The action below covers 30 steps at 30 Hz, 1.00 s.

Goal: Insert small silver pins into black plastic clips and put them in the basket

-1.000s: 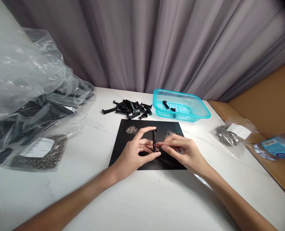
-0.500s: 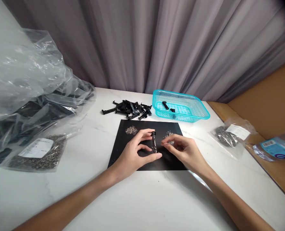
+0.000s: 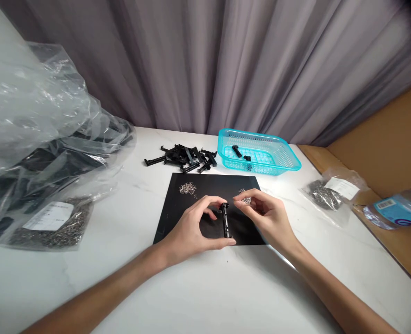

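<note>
At the left, a clear bag of metal bits [image 3: 82, 220] rests on the white surface [image 3: 139, 287]. Next comes a heap of black bars [image 3: 187, 160], beyond the black mat [image 3: 180, 215] with its left metal pile [image 3: 187, 189]. The left hand [image 3: 193, 227] holds one black bar [image 3: 225, 221] over the mat, its thumb and forefinger spread to the bar's length, gripping it end to end. The bar looks like moulded plastic: probably light, stiff and rather smooth (its thin details could well be fragile). The two ends seem a sound hold, leaving the long sides free; squeezing too hard might bow it or make it slip. Just right of it, the right hand [image 3: 266, 208] has its fingers bunched near the right metal pile [image 3: 246, 200]; I cannot tell whether they pinch anything.
</note>
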Each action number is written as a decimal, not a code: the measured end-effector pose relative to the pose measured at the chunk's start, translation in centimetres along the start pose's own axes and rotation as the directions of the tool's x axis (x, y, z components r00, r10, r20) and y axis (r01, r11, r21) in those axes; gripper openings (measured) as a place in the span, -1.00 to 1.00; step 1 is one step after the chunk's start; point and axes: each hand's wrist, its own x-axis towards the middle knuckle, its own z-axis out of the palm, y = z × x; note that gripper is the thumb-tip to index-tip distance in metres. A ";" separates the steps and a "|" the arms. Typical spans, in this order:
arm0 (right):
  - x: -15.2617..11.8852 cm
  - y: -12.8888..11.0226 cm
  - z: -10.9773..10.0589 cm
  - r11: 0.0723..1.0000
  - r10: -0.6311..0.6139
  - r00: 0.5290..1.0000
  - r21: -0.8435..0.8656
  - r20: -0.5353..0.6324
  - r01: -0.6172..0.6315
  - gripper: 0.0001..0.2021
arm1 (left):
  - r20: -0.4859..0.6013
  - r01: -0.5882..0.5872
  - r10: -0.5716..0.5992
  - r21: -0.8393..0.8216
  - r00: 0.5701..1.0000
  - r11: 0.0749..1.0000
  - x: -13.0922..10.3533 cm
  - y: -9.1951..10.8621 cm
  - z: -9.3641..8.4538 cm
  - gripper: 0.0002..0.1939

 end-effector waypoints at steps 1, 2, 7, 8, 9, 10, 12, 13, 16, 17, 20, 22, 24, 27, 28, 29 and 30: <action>-0.1 -0.1 0.1 1.000 0.004 1.000 0.009 -0.011 -0.004 -0.82 | 0.000 -0.004 0.004 -0.006 1.000 1.000 0.0 0.0 0.0 -0.26; -0.2 -0.1 0.2 1.000 0.004 1.000 0.012 -0.020 -0.004 -0.82 | 0.001 -0.010 0.010 -0.013 1.000 1.000 0.1 0.0 0.1 -0.26; -0.4 -0.3 0.5 0.998 -0.006 1.000 0.069 -0.013 0.007 -0.84 | -0.004 -0.028 0.028 0.007 1.000 1.000 0.2 -0.1 0.2 -0.26; -0.4 -0.3 0.5 0.996 -0.016 1.000 0.086 -0.007 0.016 -0.85 | -0.009 -0.033 0.033 0.015 0.999 0.999 0.1 -0.1 0.2 -0.26; -0.5 -0.3 0.6 0.994 -0.034 0.999 0.101 -0.001 0.034 -0.87 | -0.015 -0.037 0.038 0.021 0.999 0.999 0.1 -0.1 0.2 -0.26; -0.5 -0.3 0.7 0.992 -0.058 0.998 0.113 0.003 0.057 -0.89 | -0.019 -0.043 0.044 0.024 0.999 0.999 0.1 -0.1 0.2 -0.25; -0.5 -0.3 1.0 0.987 -0.101 0.995 0.125 0.012 0.098 -0.91 | -0.026 -0.053 0.054 0.021 0.998 0.998 0.1 -0.2 0.2 -0.26; -0.5 -0.2 1.2 0.986 -0.109 0.994 0.132 0.017 0.106 -0.92 | -0.026 -0.058 0.058 0.017 0.998 0.998 0.1 -0.2 0.3 -0.26; -0.6 0.2 1.7 0.985 -0.077 0.997 0.155 0.025 0.072 -0.93 | -0.035 -0.060 0.061 0.012 0.998 0.998 0.2 -0.2 0.3 -0.26; -0.6 0.3 1.8 0.985 -0.062 0.998 0.163 0.022 0.058 -0.92 | -0.038 -0.059 0.059 0.012 0.998 0.998 0.2 -0.2 0.3 -0.26; -0.8 0.3 2.3 0.985 -0.040 0.999 0.166 -0.003 0.040 -0.89 | -0.044 -0.058 0.058 0.014 0.997 0.998 0.1 -0.3 0.4 -0.26; -0.9 0.2 2.6 0.988 -0.043 0.999 0.148 -0.021 0.046 -0.87 | -0.048 -0.063 0.064 0.020 0.997 0.998 0.1 -0.4 0.4 -0.26; -1.0 0.1 2.8 0.990 -0.062 0.997 0.121 -0.035 0.066 -0.85 | -0.051 -0.068 0.070 0.030 0.996 0.997 0.1 -0.5 0.5 -0.27; -1.2 0.2 2.9 0.991 -0.100 0.994 0.085 -0.043 0.103 -0.85 | -0.053 -0.068 0.070 0.049 0.996 0.997 0.0 -0.5 0.7 -0.28; -1.2 0.2 2.9 0.991 -0.108 0.993 0.071 -0.043 0.111 -0.87 | -0.054 -0.069 0.072 0.054 0.996 0.996 0.0 -0.6 0.7 -0.28; -1.3 0.2 2.9 0.992 -0.113 0.992 0.053 -0.046 0.116 -0.88 | -0.056 -0.071 0.074 0.059 0.996 0.996 -0.1 -0.6 0.7 -0.28; -1.3 0.2 2.9 0.993 -0.115 0.992 0.032 -0.052 0.117 -0.90 | -0.057 -0.072 0.075 0.066 0.996 0.995 -0.1 -0.6 0.7 -0.28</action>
